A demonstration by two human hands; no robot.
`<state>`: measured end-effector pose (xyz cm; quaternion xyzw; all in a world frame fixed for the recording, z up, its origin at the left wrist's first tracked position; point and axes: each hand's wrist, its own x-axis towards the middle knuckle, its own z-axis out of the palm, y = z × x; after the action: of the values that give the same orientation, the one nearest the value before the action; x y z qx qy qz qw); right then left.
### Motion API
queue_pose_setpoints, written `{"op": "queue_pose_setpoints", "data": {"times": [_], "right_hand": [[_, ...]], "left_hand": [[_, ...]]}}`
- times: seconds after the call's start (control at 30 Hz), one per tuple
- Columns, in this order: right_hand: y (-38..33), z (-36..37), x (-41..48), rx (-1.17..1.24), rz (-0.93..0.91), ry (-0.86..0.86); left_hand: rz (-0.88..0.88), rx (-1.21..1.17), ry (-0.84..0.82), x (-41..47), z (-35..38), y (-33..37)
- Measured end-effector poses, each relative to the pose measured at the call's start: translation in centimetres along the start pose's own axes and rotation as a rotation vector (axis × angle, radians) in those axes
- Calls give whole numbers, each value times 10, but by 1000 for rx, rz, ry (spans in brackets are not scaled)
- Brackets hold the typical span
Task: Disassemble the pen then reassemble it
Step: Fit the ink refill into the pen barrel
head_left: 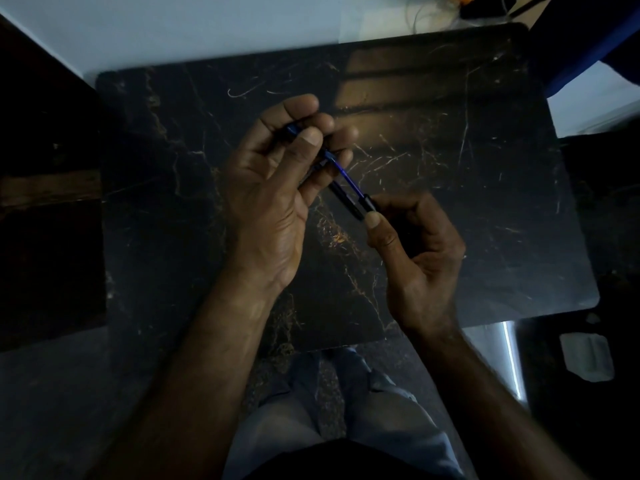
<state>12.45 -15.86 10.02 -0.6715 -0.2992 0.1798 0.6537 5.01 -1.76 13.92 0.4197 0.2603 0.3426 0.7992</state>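
My left hand (pixel 277 188) is closed around the upper part of a pen, with a blue end poking out near my thumb. A thin blue ink refill (pixel 348 178) runs from that hand down and right. Beside the refill a black barrel piece (pixel 341 195) sticks out of my left fingers. My right hand (pixel 412 251) pinches a short black tip piece (pixel 367 204) at the lower end of the refill, between thumb and fingers. Both hands hover above the dark marble table (pixel 467 202). The light is dim, so small parts are hard to tell apart.
A pale wall or floor strip (pixel 173 26) runs behind the table, with cables and an orange item (pixel 464 0) at the back right. Dark furniture (pixel 48 202) stands left. My legs in grey trousers (pixel 346 410) show below the front edge.
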Motion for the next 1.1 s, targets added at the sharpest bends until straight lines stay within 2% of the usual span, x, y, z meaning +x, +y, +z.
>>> {"op": "queue_pose_setpoints", "data": {"times": [0.37, 0.7, 0.97, 1.1], "right_hand": [[2, -1, -2, -136, -56, -4], [-3, 2, -5, -260, -98, 30], [-5, 6, -1, -105, -78, 11], [2, 7, -2, -163, -58, 43]], "left_hand": [[128, 208, -29, -1, -2, 1], [73, 177, 125, -10, 5, -4], [62, 261, 55, -18, 7, -14], [29, 299, 12, -16, 0, -13]]}}
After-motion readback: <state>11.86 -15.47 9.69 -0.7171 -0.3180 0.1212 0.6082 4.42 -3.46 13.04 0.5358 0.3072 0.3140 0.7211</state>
